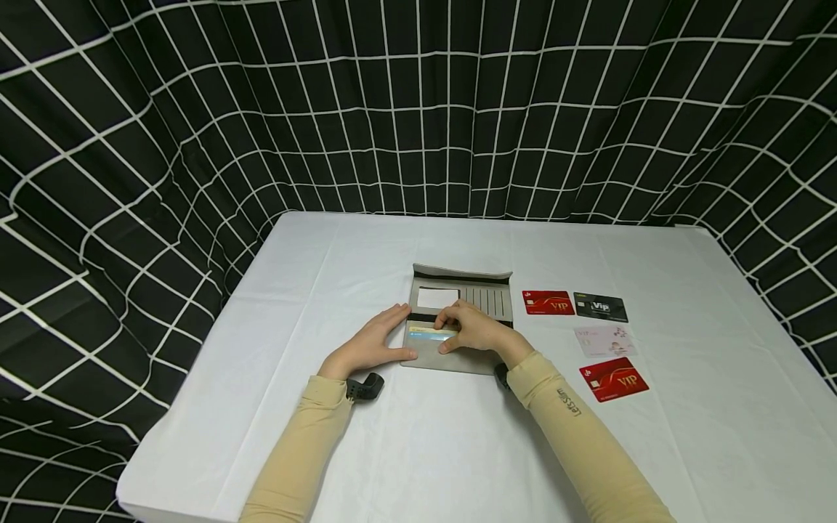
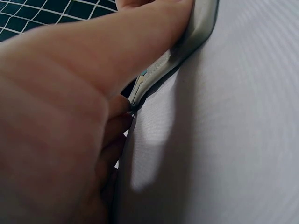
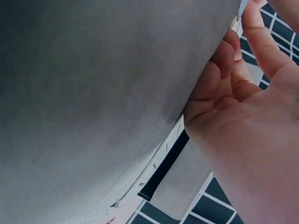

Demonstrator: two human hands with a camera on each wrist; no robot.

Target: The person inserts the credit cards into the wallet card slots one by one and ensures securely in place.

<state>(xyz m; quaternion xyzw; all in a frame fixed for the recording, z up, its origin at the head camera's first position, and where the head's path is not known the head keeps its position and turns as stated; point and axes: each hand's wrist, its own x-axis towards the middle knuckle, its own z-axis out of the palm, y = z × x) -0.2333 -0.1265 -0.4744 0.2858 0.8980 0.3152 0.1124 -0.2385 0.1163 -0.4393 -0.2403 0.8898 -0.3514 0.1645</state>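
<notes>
The left grip point(image 1: 373, 343), fingers extended and holding nothing, touched the open grey leather-look wallet point(image 1: 451, 361). The light-blue rectangular card point(image 1: 425, 335), in its lower panel, extended crosswise leftward from the nearer, curled right grip point(image 1: 482, 329); pinch could not be confirmed.

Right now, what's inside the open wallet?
Blue and yellow card edges and, farther up, a white rectangle show in the wallet. The right hand covers part, and anything tucked deeper is hidden.
</notes>
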